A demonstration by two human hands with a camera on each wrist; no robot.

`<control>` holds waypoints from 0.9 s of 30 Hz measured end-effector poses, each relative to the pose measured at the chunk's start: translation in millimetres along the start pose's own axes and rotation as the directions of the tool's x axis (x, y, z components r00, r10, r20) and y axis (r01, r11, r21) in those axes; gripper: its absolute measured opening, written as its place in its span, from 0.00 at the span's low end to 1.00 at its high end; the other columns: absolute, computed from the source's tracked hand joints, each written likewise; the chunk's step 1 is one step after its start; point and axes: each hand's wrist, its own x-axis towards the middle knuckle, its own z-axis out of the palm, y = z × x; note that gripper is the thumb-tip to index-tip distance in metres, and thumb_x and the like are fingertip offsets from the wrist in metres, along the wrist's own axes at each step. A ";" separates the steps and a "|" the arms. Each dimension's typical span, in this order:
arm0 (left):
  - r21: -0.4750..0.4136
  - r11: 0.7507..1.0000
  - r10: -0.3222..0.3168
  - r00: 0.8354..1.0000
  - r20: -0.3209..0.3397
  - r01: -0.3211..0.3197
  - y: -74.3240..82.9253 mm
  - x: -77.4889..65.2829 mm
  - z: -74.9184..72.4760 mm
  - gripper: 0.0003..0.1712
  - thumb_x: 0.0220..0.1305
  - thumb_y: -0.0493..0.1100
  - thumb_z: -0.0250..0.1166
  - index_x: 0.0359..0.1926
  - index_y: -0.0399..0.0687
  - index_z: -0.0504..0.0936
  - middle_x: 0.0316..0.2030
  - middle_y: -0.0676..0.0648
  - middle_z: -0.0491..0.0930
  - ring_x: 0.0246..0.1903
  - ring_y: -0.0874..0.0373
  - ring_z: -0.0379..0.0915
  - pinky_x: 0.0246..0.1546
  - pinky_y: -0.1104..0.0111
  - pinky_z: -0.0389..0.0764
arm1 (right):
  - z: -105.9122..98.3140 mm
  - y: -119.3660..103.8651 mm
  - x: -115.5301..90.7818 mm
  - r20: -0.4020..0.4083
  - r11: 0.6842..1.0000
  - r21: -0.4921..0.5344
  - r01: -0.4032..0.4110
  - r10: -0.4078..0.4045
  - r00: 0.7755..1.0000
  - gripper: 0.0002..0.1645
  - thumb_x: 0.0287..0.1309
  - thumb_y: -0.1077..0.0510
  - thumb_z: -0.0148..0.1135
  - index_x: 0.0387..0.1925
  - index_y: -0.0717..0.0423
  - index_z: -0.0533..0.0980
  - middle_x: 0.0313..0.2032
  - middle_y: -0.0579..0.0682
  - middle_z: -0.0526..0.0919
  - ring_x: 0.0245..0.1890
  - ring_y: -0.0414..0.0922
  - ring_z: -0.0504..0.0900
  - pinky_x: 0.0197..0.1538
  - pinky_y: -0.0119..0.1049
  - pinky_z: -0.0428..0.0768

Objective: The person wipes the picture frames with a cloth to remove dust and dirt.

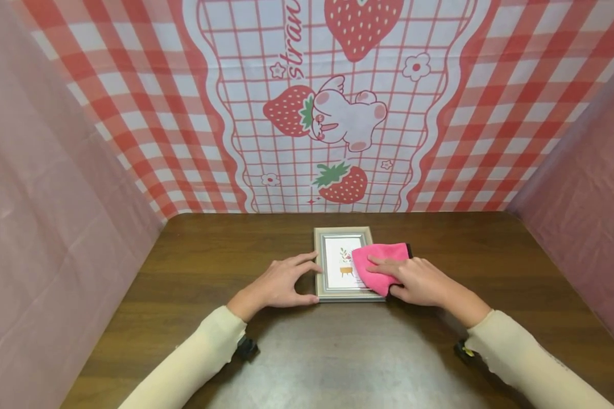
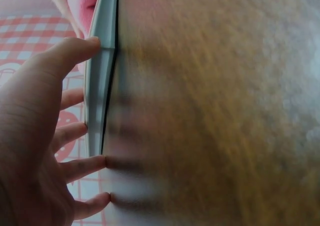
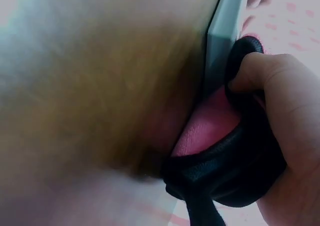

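A picture frame [image 1: 319, 238] with a silver inner border and a plant print lies flat on the brown table. My left hand [image 1: 286, 282] steadies its left side, fingers spread. In the left wrist view the thumb [image 2: 80, 48] rests on the frame's corner, and two lower fingertips meet the tabletop. A pink cloth [image 1: 381, 258] with black edging covers the frame's right part. My right hand [image 1: 417, 281] holds the cloth against the frame, index finger stretched over it. In the right wrist view the thumb [image 3: 250, 73] presses on the black edging [image 3: 225, 171].
The wooden table [image 1: 307, 352] shines with reflected light in front. A red-and-white strawberry-print cloth [image 1: 297, 159] hangs behind it. Pink curtains [image 1: 56, 199] flank both sides. Small black devices sit at both wrists [image 1: 247, 347].
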 end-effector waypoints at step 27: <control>-0.005 1.000 -0.003 1.000 0.018 0.003 -0.1 -1.4 -2.0 0.36 0.70 0.64 0.76 0.75 0.65 0.80 0.90 0.49 0.62 0.85 0.38 0.67 0.75 0.29 0.71 | -2.8 45.3 62.2 0.057 0.969 0.090 -0.228 0.224 0.973 0.37 0.69 0.61 0.66 0.79 0.50 0.78 0.78 0.59 0.80 0.20 0.41 0.58 0.59 0.68 0.77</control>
